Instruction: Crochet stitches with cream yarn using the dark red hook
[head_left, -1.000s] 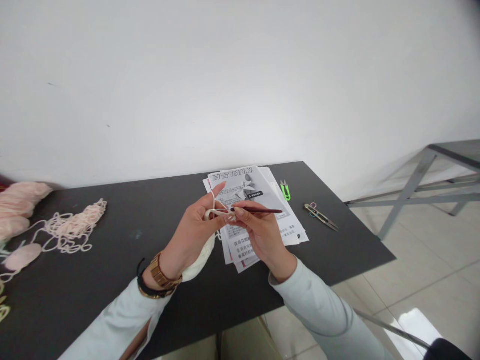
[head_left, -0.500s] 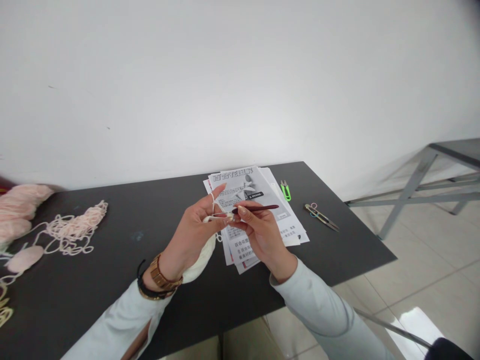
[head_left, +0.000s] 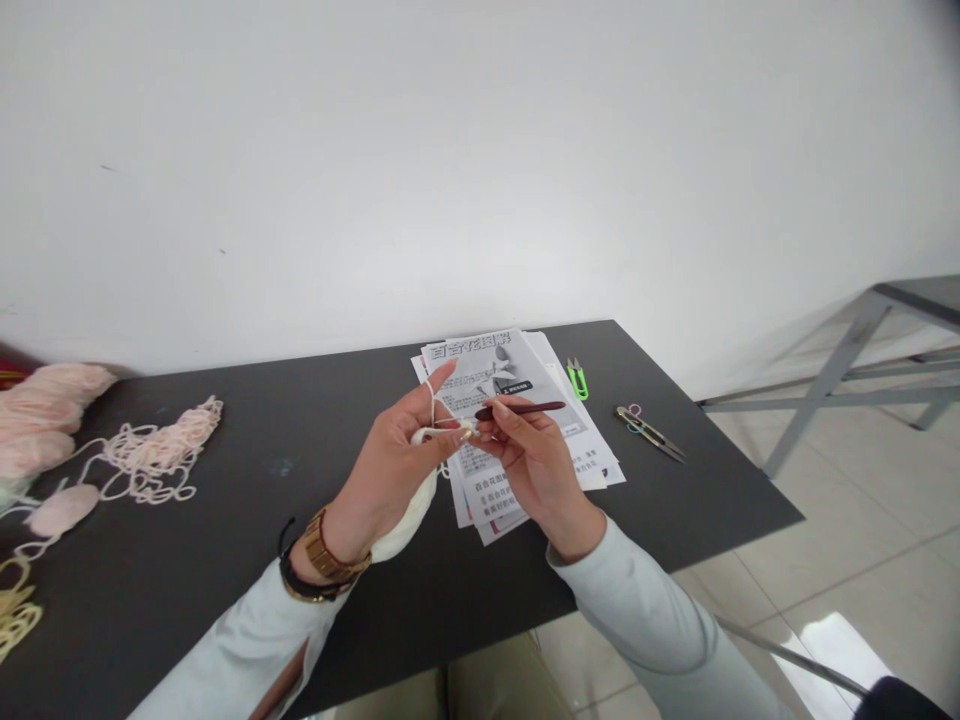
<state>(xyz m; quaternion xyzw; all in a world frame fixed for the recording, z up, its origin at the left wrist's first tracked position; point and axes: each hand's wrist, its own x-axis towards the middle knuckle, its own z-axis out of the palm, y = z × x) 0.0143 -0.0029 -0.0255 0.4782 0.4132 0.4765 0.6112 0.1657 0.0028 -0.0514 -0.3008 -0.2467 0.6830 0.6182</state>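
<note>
My left hand (head_left: pixel 397 455) pinches a small piece of white yarn (head_left: pixel 450 432), its index finger raised with a strand looped round it. In my right hand (head_left: pixel 529 450) is a crochet hook with a dark red handle (head_left: pixel 529 408), held like a pen, its tip end close to the yarn at my left fingertips. Whether the hook sits inside a loop is too small to tell. Partly hidden behind my left wrist lies a white yarn ball (head_left: pixel 409 520). Printed sheets (head_left: pixel 487 490) are stacked on the table beneath both hands.
Green thread snips (head_left: pixel 577 378) and metal snips (head_left: pixel 651 434) lie right of the sheets on the dark table (head_left: pixel 247 530). Pink yarn skeins (head_left: pixel 45 420), a tangled pink strand (head_left: pixel 161 450) and yellow yarn (head_left: pixel 16 612) are at the left. A white wall (head_left: pixel 375 170) stands behind.
The whole view has shifted slightly, so the table and hands appear a little further right. My right hand has drawn the hook slightly away from my left fingertips.
</note>
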